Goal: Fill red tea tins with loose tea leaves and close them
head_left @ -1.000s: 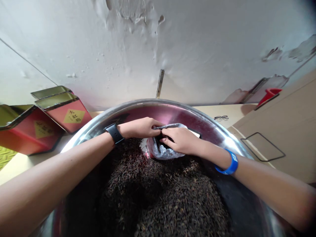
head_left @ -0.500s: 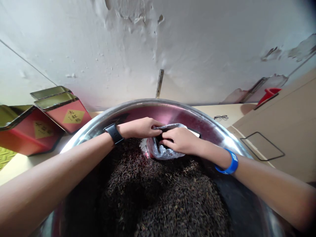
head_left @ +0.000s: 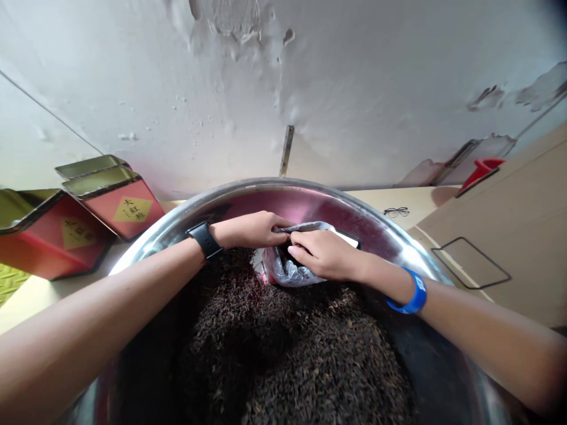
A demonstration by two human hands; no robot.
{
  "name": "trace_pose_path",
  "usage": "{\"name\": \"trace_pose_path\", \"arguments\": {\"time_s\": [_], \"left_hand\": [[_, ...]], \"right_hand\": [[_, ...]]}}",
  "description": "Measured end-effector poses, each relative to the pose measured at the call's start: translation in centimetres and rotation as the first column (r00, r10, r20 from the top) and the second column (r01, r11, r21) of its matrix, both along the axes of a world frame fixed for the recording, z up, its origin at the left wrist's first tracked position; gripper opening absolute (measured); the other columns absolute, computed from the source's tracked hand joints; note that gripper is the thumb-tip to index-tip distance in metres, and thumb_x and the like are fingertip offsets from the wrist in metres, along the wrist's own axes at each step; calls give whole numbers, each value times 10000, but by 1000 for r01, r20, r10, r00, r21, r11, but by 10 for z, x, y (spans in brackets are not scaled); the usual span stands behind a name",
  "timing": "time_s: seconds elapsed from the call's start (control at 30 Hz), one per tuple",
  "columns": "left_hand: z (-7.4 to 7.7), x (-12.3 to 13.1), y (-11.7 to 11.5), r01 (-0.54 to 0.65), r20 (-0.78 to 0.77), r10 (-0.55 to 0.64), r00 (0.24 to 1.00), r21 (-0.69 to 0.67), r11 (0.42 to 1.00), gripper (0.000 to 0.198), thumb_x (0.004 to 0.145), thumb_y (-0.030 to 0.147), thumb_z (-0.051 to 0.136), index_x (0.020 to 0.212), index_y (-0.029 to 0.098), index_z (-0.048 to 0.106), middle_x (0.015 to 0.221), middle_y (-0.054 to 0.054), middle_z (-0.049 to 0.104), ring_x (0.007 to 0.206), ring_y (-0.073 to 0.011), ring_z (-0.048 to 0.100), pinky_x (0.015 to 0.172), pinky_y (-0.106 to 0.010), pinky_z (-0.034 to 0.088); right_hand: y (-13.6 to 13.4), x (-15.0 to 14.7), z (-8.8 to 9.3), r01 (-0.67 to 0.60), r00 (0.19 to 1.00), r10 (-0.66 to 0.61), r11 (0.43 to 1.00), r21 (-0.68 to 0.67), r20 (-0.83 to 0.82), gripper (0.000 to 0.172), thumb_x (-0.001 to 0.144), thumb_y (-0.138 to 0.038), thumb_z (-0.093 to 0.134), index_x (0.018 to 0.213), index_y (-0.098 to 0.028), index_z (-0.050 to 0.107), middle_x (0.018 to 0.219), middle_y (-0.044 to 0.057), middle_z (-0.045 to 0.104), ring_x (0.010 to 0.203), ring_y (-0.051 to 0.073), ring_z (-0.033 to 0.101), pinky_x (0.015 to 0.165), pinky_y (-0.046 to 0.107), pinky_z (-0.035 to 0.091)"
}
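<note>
A crinkled clear plastic bag [head_left: 290, 274] stands with its mouth up on a heap of dark loose tea leaves [head_left: 319, 354]. The heap lies in a large round metal basin [head_left: 283, 184]. From the left, my left hand [head_left: 259, 229], below a black watch, pinches the bag's far rim. My right hand [head_left: 330, 254], with a blue wristband behind it, is closed at the rim from the other side, thumb toward the opening. Both sets of fingertips nearly meet above the dark inside of the bag. A pale and red surface shows at the bag's lower left.
Red tins with yellow labels, a nearer tin [head_left: 57, 236] and a farther tin [head_left: 130, 203], stand open-topped left of the basin. Black-framed glasses [head_left: 396, 211] lie on the table behind it. A cardboard box [head_left: 500, 224] is at the right, a peeling wall [head_left: 283, 88] behind.
My right hand's fingers have lifted slightly out of the bag's mouth and drawn together at the rim. My left hand and the bag stay almost in place.
</note>
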State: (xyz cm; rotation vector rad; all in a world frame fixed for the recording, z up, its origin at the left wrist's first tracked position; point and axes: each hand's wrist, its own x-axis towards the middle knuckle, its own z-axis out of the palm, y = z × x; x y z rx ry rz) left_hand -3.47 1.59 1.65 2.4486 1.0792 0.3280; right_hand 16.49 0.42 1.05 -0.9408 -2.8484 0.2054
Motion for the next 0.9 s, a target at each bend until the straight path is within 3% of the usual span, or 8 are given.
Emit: {"name": "trace_pose_path", "arguments": {"time_s": [0.17,0.5,0.9], "left_hand": [[-1,-1,1,7,7,-7,1000,-6,1000,311,857,340,460,1007,159,664,860,-51,697,720,-135,561,686,-225,397],[-1,-2,2,0,-3,0,1000,-7,1000,322,865,369,462,985,154,669,854,-54,695,696,-130,538,662,-224,390],[-1,-3,3,7,-8,-7,1000,-17,1000,327,859,365,452,975,151,670,848,-52,688,682,-125,528,650,-226,377]], "right_hand": [[1,1,-1,-58,998,58,998,-8,-23,204,908,-286,337,810,-167,471,721,16,532,624,120,389,585,275,211],[2,0,-5,-105,993,108,992,64,-45,258,896,-257,357,680,-166,465,632,1,512,577,110,367,582,273,225],[5,-1,-7,-42,995,44,999,31,-87,255,902,-313,445,828,-206,664,689,-6,636,605,116,507,576,253,262]]}}
